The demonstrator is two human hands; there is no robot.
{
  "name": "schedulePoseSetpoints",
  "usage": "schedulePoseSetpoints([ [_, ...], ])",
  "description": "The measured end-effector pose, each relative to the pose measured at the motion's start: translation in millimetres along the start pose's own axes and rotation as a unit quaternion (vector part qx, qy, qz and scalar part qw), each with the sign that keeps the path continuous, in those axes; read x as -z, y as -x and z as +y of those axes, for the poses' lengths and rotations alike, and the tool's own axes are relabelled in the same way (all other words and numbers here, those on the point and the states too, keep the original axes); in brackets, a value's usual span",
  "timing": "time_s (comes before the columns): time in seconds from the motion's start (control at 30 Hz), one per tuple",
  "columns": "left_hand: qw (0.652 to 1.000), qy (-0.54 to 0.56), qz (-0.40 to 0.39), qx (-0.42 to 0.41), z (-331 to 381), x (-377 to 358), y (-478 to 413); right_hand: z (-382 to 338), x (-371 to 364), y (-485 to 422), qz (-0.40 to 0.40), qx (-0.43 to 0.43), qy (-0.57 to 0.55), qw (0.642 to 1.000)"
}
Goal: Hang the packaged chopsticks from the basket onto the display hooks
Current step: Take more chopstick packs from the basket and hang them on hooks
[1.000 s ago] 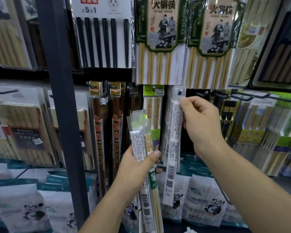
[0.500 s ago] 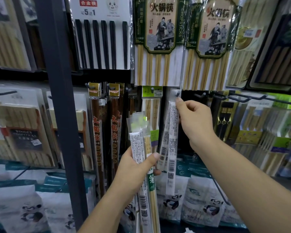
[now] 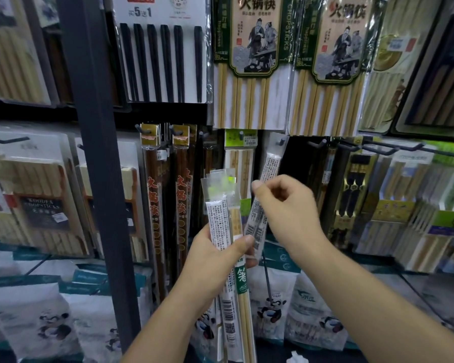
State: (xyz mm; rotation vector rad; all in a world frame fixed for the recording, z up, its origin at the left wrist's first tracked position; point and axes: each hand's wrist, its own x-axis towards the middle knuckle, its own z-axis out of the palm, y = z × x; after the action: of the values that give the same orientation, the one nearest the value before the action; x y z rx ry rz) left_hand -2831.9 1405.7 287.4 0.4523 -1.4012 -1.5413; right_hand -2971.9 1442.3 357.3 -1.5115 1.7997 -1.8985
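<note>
Left hand (image 3: pixel 215 260) gripped the bundle of packaged chopsticks (image 3: pixel 222 213) upright, thumb across the front, mid-scene, nearer than the rack. Right hand (image 3: pixel 286 208) was just right of it with fingers curled, blurred; couldn't tell if it held anything. 1 hung pack (image 3: pixel 271 163) was on the hook (image 3: pixel 281 142) behind the right thumb, tilted.

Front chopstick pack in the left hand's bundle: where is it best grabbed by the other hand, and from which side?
Probably by the clear top flap of the front pack, pinched from the right by the right hand. That flap stands free above the left hand, whose grip wraps the middle of the bundle, so the pack could slide upward.
</note>
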Motion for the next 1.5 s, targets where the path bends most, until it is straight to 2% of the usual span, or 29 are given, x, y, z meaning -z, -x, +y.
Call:
schedulePoseSetpoints([
  [0.1, 1.0, -0.007, 0.0, -0.008, 0.3, 0.3, -0.1, -4.4, -6.1, 13.8, -0.091, -0.015, -0.012, 0.996],
  [0.33, 0.999, 0.017, -0.037, -0.016, 1.3, 1.7, 1.4, -9.6, -2.4, 16.7, -0.15, -0.101, -0.08, 0.98],
  [0.43, 0.999, 0.003, -0.03, -0.022, 0.4, 1.5, 1.1, -10.4, 0.1, 16.2, -0.13, -0.097, -0.091, 0.983],
  [0.57, 0.999, -0.015, -0.011, -0.038, -0.2, 2.9, -0.1, -17.7, 9.2, 9.3, -0.058, -0.078, -0.114, 0.989],
  [0.73, 1.0, 0.007, 0.007, -0.004, -3.7, 4.3, 0.7, -36.4, 24.4, -9.3, 0.016, -0.042, -0.13, 0.99],
  [0.83, 1.0, 0.011, 0.007, -0.001, -4.0, 4.0, 0.5, -42.9, 26.7, -17.8, 0.047, -0.048, -0.131, 0.989],
  [1.27, 1.0, 0.004, 0.011, 0.003, -6.7, 3.8, -1.2, -38.9, 18.0, -34.1, 0.081, -0.055, -0.145, 0.985],
  [1.5, 1.0, 0.002, 0.017, 0.003, -7.4, 2.9, -0.9, -17.7, 17.2, -39.2, 0.095, -0.026, -0.029, 0.995],
])
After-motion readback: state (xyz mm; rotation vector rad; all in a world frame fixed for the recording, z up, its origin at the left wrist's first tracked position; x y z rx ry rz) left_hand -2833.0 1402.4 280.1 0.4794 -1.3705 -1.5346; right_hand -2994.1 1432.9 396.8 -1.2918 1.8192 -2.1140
